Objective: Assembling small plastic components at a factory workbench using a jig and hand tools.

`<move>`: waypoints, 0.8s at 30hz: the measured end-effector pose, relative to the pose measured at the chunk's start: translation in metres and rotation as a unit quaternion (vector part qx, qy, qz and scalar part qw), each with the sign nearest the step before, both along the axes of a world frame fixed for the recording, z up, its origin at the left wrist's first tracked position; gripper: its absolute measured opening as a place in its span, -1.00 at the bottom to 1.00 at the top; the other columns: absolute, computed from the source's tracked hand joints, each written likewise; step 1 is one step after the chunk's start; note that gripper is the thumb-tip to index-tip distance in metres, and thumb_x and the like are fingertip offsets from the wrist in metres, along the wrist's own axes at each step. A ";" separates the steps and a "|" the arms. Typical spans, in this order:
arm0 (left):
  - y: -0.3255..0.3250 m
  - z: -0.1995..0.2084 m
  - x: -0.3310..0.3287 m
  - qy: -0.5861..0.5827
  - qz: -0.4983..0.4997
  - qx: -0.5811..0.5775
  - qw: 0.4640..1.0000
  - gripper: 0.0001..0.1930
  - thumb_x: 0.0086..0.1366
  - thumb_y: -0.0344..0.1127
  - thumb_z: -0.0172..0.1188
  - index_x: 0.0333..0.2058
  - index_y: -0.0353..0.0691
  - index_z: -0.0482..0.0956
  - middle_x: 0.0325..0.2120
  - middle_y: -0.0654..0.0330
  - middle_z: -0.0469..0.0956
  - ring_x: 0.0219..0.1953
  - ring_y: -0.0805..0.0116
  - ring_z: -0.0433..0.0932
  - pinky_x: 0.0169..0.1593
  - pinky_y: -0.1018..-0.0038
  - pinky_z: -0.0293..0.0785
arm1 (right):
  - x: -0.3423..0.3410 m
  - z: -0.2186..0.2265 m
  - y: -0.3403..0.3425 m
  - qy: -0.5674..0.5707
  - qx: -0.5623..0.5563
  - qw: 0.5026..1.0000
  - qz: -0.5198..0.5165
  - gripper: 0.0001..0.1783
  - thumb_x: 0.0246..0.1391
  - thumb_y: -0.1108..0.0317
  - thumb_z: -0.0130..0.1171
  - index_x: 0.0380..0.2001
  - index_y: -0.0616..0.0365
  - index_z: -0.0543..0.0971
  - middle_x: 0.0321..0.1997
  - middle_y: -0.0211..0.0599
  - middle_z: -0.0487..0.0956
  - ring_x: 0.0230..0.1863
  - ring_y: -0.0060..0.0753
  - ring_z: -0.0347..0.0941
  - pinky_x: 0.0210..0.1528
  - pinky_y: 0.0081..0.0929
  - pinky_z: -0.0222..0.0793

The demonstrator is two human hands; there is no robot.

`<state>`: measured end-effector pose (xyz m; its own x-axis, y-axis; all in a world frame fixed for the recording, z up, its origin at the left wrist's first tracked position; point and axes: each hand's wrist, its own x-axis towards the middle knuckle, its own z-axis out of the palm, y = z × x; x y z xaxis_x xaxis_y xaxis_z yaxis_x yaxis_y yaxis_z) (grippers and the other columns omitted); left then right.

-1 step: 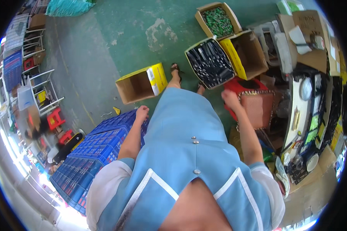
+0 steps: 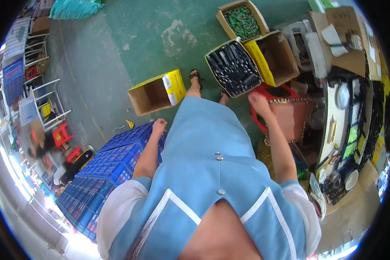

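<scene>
My left hand (image 2: 159,126) hangs at my side with its fingers curled in, next to the stacked blue plastic crates (image 2: 121,151). Nothing shows in it. On the other side my right hand (image 2: 258,103) is closed in a loose fist, slightly blurred, with no object visible in it. It appears over the edge of a red stool (image 2: 256,118), near a padded brown seat (image 2: 287,119) with a studded rim. Just beyond that hand, a carton of black elongated pieces (image 2: 234,69) stands by my foot.
An open yellow-and-brown box (image 2: 174,88) lies on the floor ahead to the left. At the far right are another open carton (image 2: 279,56) and a box of small green pieces (image 2: 242,22). A cluttered bench (image 2: 331,125) runs along the right; white metal racks (image 2: 52,99) line the left.
The boxes and floor have shifted slightly up and left in view. My right hand has moved slightly upward; my left hand stays almost in place.
</scene>
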<state>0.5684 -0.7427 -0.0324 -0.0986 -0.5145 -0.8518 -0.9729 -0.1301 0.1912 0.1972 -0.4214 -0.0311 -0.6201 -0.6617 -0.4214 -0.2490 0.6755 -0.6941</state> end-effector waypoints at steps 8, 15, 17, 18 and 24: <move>0.057 -0.003 0.006 0.040 -0.113 -0.100 0.988 -0.79 0.06 -0.33 0.09 -0.31 -0.27 0.49 -0.47 0.09 0.53 -0.63 0.38 0.49 -0.56 0.45 0.42 | -0.038 0.002 0.054 0.078 -0.033 0.992 -0.096 -0.80 -0.01 0.32 -0.01 -0.42 0.24 0.49 -0.45 -0.01 0.49 -0.37 -0.01 0.43 -0.32 -0.31 0.34; 0.067 0.047 0.018 -0.023 -0.021 -0.043 0.999 -0.80 0.07 -0.35 0.07 -0.29 -0.24 0.48 -0.56 0.20 0.50 -0.65 0.44 0.47 -0.66 0.53 0.38 | 0.059 -0.058 0.132 -0.007 0.143 0.989 0.031 -0.78 -0.06 0.32 -0.08 -0.54 0.21 0.51 -0.43 0.06 0.51 -0.37 0.06 0.46 -0.28 -0.12 0.38; 0.063 0.055 0.016 -0.035 -0.038 -0.050 0.997 -0.81 0.08 -0.34 0.07 -0.30 -0.24 0.48 -0.57 0.21 0.49 -0.65 0.44 0.47 -0.66 0.54 0.37 | 0.082 -0.064 0.147 -0.036 0.182 0.983 0.008 -0.77 -0.07 0.33 -0.09 -0.53 0.21 0.51 -0.42 0.06 0.51 -0.35 0.06 0.45 -0.26 -0.13 0.38; 0.061 0.059 0.011 -0.040 -0.033 -0.050 0.997 -0.80 0.09 -0.34 0.07 -0.28 -0.23 0.47 -0.56 0.21 0.49 -0.64 0.45 0.46 -0.65 0.53 0.38 | 0.091 -0.067 0.154 -0.061 0.223 0.973 -0.009 -0.77 -0.08 0.33 -0.10 -0.51 0.22 0.52 -0.41 0.07 0.51 -0.33 0.06 0.45 -0.24 -0.14 0.38; 0.049 0.056 -0.011 -0.036 -0.028 -0.041 0.998 -0.76 0.10 -0.31 0.08 -0.23 -0.21 0.44 -0.54 0.23 0.48 -0.64 0.46 0.45 -0.61 0.53 0.36 | 0.106 -0.069 0.168 -0.080 0.203 0.974 -0.065 -0.76 -0.07 0.34 -0.11 -0.47 0.21 0.52 -0.39 0.05 0.51 -0.31 0.07 0.44 -0.22 -0.14 0.37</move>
<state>0.5571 -0.6937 0.0236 -0.0685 -0.5783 -0.8130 -0.9898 -0.0624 0.1277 0.3035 -0.2536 -0.1000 -0.5920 -0.3416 -0.7300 -0.0537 0.9205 -0.3871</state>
